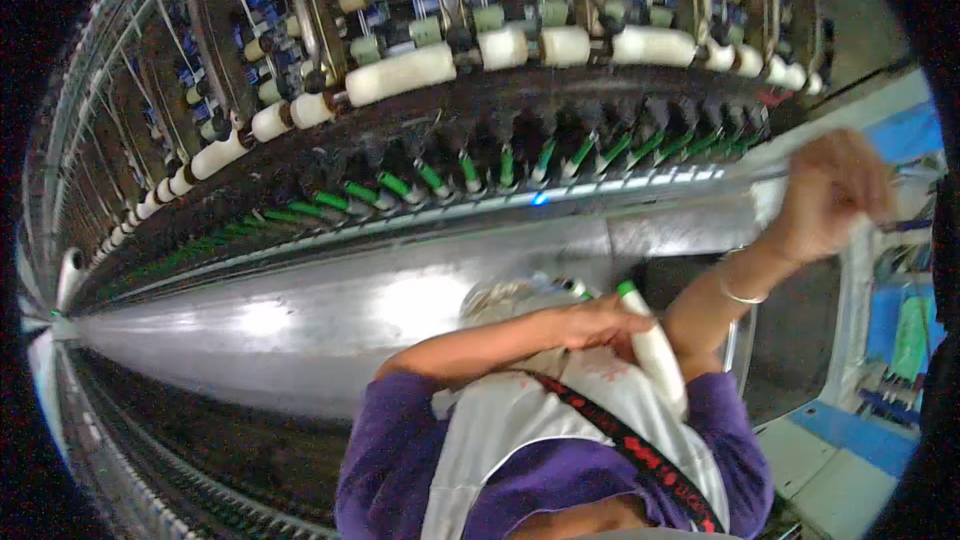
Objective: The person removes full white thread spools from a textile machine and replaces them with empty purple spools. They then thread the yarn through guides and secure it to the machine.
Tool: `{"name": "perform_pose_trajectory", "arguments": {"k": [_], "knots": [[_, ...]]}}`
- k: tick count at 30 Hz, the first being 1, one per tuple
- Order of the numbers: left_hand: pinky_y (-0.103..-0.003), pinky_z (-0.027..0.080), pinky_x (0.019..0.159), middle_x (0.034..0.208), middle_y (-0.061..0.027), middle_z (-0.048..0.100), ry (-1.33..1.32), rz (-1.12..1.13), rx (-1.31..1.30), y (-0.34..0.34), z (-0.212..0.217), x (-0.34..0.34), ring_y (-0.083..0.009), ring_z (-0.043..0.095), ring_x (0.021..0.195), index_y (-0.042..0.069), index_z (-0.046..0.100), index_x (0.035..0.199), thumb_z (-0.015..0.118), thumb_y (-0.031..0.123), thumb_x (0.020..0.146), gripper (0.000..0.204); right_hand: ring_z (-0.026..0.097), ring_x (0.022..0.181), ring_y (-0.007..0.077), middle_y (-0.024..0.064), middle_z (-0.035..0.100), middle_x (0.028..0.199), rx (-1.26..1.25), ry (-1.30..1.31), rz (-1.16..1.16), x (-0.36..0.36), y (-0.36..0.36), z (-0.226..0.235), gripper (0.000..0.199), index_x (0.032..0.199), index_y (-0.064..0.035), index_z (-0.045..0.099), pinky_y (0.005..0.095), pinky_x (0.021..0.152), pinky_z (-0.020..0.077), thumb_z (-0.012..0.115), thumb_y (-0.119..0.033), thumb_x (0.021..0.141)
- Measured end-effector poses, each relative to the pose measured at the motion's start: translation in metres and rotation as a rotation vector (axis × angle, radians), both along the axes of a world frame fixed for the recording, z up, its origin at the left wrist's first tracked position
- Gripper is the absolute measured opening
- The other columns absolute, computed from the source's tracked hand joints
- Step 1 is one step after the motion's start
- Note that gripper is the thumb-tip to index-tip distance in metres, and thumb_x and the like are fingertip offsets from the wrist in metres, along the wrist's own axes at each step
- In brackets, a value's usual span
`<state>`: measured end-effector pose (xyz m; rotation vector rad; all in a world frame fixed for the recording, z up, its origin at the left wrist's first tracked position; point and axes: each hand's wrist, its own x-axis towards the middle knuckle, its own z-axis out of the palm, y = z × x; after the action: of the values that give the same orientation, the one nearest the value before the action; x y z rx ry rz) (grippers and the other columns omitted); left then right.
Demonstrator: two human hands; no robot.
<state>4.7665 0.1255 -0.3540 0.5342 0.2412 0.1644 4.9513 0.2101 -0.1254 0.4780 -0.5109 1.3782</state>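
Observation:
A yarn bobbin (657, 355), full and white with a green tip, leans against my apron (500, 440). My left hand (605, 325) is closed round it near the green end. My right hand (835, 190) is raised at the far right, beyond the end of the row of green spindle tubes (470, 172). Its fingers look bent but are smeared by motion, so whether they hold anything is unclear. Just beyond my left forearm, partly hidden by it, more green-tipped bobbins (575, 288) show beside a pale, bulky thing (500, 298).
A long spinning frame curves across the far side, with white rollers (400, 75) above the spindles. Below them runs a shiny metal panel (330, 310). Another machine row (150, 470) stands at the lower left. Blue-and-white machine housing (850, 440) is on the right.

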Motion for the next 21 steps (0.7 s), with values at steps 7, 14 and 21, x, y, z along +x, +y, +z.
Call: {"name": "perform_pose_trajectory", "arguments": {"k": [7,14,21], "knots": [[-0.037,0.058,0.077,0.105,-0.011,0.07,-0.038,-0.09,-0.093,0.012,-0.005,0.004,-0.0231,0.069,0.092,0.003,0.063,0.112,0.075,0.034,0.085,0.043,0.063,0.088,0.0166,0.0079,0.07,0.097,-0.227,-1.394,-1.352,-0.053,0.055,-0.097,0.018,0.098,0.0009,0.071,0.0274,0.08,0.0482,0.058,-0.012,0.098],[-0.04,0.057,0.085,0.112,-0.0194,0.067,-0.1,-0.075,-0.03,0.018,0.002,-0.007,-0.0297,0.069,0.1,-0.004,0.057,0.121,0.07,0.043,0.089,0.058,0.065,0.086,0.0203,0.0102,0.07,0.095,0.051,-1.487,-1.793,-0.082,0.072,-0.095,0.013,0.1,0.0005,0.071,0.0291,0.078,0.0499,0.063,0.002,0.09],[-0.04,0.059,0.08,0.108,-0.0155,0.069,-0.104,-0.038,-0.035,0.02,0.005,-0.018,-0.028,0.069,0.098,0.001,0.06,0.118,0.073,0.041,0.086,0.053,0.065,0.086,0.0238,0.0108,0.07,0.094,0.062,-1.476,-1.866,-0.094,0.077,-0.105,0.015,0.1,-0.0009,0.071,0.032,0.078,0.0505,0.065,0.003,0.087]]}}
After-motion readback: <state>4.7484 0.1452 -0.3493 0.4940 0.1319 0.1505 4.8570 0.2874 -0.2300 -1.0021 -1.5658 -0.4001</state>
